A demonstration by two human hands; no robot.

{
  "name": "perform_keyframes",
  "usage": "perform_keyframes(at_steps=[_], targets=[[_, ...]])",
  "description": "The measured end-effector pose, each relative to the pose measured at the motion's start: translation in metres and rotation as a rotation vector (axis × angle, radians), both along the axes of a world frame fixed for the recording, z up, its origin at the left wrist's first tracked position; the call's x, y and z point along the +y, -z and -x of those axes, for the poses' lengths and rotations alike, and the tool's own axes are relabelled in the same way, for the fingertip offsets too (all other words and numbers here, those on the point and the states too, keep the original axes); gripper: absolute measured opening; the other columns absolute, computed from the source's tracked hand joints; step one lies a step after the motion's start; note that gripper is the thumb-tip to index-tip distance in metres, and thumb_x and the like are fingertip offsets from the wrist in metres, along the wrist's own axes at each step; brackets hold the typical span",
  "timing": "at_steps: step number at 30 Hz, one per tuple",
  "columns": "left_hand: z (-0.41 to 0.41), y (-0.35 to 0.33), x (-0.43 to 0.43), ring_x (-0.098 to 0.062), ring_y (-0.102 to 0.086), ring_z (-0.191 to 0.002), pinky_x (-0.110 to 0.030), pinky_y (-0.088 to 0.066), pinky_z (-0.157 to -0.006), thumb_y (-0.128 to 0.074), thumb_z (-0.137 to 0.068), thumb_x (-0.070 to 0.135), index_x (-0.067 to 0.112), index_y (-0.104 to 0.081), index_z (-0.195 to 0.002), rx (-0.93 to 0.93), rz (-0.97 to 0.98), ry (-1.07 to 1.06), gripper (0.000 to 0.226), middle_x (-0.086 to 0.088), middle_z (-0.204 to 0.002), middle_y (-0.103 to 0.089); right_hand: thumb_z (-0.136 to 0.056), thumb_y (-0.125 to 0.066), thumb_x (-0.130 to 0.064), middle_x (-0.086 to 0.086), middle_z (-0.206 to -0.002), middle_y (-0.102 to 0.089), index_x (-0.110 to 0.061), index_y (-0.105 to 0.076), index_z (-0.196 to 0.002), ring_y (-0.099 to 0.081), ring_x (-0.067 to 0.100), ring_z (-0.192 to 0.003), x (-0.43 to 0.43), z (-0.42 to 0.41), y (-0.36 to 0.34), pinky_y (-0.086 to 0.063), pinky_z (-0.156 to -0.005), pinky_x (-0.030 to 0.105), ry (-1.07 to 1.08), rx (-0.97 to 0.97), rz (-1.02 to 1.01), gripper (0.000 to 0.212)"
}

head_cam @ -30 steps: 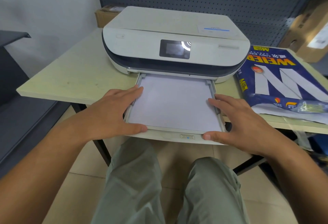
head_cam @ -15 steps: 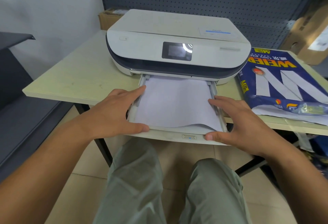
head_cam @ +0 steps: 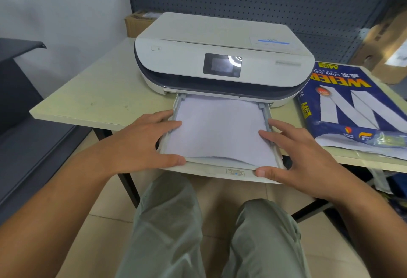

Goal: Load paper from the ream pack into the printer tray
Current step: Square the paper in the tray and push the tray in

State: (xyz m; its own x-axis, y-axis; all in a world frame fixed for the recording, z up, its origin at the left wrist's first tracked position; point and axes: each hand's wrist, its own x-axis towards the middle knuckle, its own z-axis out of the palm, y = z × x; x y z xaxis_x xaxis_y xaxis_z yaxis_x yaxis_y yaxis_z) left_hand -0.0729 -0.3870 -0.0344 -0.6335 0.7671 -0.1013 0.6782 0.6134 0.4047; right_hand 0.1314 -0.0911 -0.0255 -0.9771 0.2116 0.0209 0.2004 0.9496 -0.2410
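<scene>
Paper [head_cam: 220, 130] lies in the tray [head_cam: 207, 168] that stands pulled out from under the printer [head_cam: 220, 57], and from the head camera I see its near edge bowed upward rather than flat. My left hand [head_cam: 145, 143] rests on the tray's left rail, fingers [head_cam: 169, 124] spread and lying loosely on the sheet's left margin, thumb along the front lip. My right hand [head_cam: 295, 158] mirrors it on the right rail, fingers open with the tips touching the paper's right edge, thumb pressed on the tray front. Neither hand is closed around anything. Just right of the printer on the bench [head_cam: 99, 94] lies the blue ream pack [head_cam: 356, 110], its near end torn open. Below the tray I see my knees.
</scene>
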Motion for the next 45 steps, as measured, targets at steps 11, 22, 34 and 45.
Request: perform_keyframes(at_steps=[11,22,34,45], targets=[[-0.0011,0.002,0.0,0.0,-0.013,-0.146,-0.039,-0.031,-0.118,-0.05,-0.055,0.094,0.043,-0.021,-0.155,-0.008,-0.021,-0.009,0.115,0.032,-0.16,-0.003,-0.059,-0.038,-0.096,-0.016,-0.165,-0.02,-0.037,-0.033,-0.153,-0.023,0.013,-0.146,-0.0043,-0.0006,-0.0002,-0.035,-0.117,0.042,0.044,-0.006,0.008,0.111],[-0.0004,0.0028,-0.0004,-0.002,-0.011,-0.146,-0.037,-0.031,-0.116,-0.048,-0.057,0.093,0.047,-0.018,-0.154,0.029,-0.02,0.011,0.111,0.031,-0.161,-0.003,-0.061,-0.033,-0.096,-0.016,-0.167,-0.017,-0.04,-0.026,-0.154,-0.021,0.013,-0.147,-0.0064,-0.0013,-0.0011,-0.035,-0.117,0.045,0.037,-0.027,-0.015,0.109],[-0.0063,-0.0038,0.0031,-0.001,-0.006,-0.149,-0.024,-0.014,-0.115,-0.062,-0.071,0.077,0.036,-0.012,-0.158,0.055,0.009,-0.008,0.108,0.035,-0.153,-0.001,-0.061,-0.034,-0.097,-0.017,-0.164,-0.018,-0.043,-0.027,-0.153,-0.021,0.011,-0.146,-0.0053,-0.0011,-0.0003,-0.041,-0.113,0.047,0.031,-0.006,0.004,0.107],[-0.0044,-0.0037,0.0001,0.0,-0.01,-0.147,-0.031,-0.021,-0.119,-0.046,-0.056,0.093,0.041,-0.013,-0.156,0.022,-0.022,0.005,0.118,0.03,-0.161,-0.004,-0.064,-0.035,-0.096,-0.018,-0.164,-0.018,-0.043,-0.026,-0.153,-0.021,0.011,-0.146,-0.0024,-0.0012,0.0017,-0.042,-0.112,0.046,0.015,0.004,-0.005,0.104]])
